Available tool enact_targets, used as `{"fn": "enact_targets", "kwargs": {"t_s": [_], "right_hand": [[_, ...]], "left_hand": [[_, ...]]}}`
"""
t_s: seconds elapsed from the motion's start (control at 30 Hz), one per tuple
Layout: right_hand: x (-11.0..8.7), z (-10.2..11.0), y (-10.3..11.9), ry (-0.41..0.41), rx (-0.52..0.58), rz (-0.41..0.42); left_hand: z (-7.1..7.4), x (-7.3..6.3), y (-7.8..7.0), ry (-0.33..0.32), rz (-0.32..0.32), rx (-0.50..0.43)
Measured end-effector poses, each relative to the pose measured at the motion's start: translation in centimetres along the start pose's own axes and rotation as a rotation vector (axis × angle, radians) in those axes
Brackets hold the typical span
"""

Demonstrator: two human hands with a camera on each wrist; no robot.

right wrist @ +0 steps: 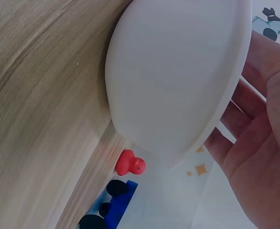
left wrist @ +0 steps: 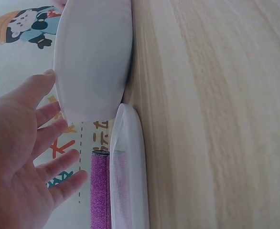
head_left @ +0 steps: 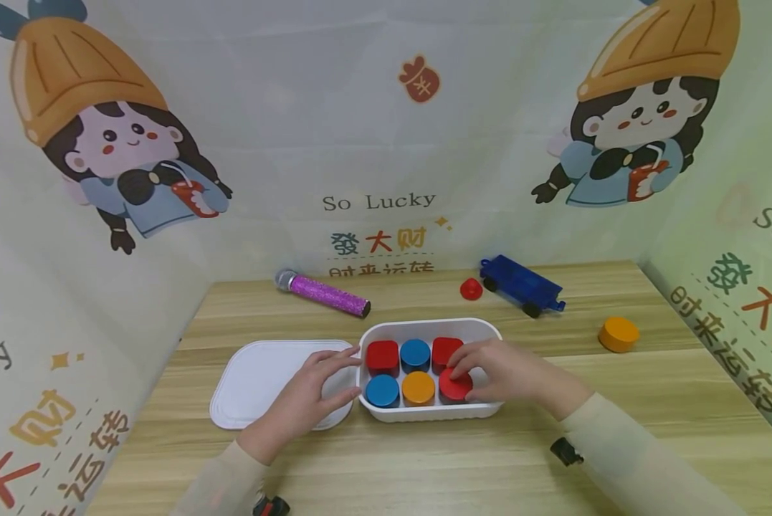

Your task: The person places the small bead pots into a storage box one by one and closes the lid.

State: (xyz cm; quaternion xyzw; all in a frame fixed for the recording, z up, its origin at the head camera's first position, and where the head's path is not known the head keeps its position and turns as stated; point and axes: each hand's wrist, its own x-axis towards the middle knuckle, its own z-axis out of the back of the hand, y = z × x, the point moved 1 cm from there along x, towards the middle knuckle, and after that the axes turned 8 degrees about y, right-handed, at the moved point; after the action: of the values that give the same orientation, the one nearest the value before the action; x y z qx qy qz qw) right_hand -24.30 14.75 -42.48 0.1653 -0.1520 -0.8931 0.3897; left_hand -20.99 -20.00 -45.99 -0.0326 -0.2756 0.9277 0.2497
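Note:
A white plastic box (head_left: 431, 414) holds two rows of blocks: red squarish ones (head_left: 383, 356), blue round ones (head_left: 382, 390), an orange round one (head_left: 418, 388) and a red round one (head_left: 456, 385). My right hand (head_left: 508, 369) reaches over the box's right end, thumb and fingers about the red round block at the near right corner. In the right wrist view the box wall hides those fingertips. With fingers spread, my left hand (head_left: 308, 390) is at the box's left end, thumb right by the rim in the left wrist view. Below it lies a white lid (head_left: 256, 373).
Behind the lid lies a purple glitter microphone (head_left: 324, 292). A small red rubber duck (right wrist: 129, 163) and a blue toy wagon (head_left: 521, 283) are at the back right. Another orange round block (head_left: 618, 334) stands farther right. Printed cloth walls border the wooden table (head_left: 424, 466).

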Motion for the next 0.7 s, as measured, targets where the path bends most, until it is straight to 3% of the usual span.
{"fn": "enact_targets", "kwargs": {"t_s": [0.5, 0.6, 0.7], "right_hand": [[-0.3, 0.0, -0.1, -0.001, 0.020, 0.018], [-1.6, 0.2, -0.7, -0.056, 0.047, 0.010], [-3.2, 0.6, -1.9, -0.162, 0.066, 0.004]], "left_hand": [[0.0, 0.2, 0.1, 0.006, 0.016, -0.013], [-0.1, 0.1, 0.2, 0.015, 0.024, -0.011], [0.0, 0.1, 0.1, 0.017, 0.026, -0.011]]}}
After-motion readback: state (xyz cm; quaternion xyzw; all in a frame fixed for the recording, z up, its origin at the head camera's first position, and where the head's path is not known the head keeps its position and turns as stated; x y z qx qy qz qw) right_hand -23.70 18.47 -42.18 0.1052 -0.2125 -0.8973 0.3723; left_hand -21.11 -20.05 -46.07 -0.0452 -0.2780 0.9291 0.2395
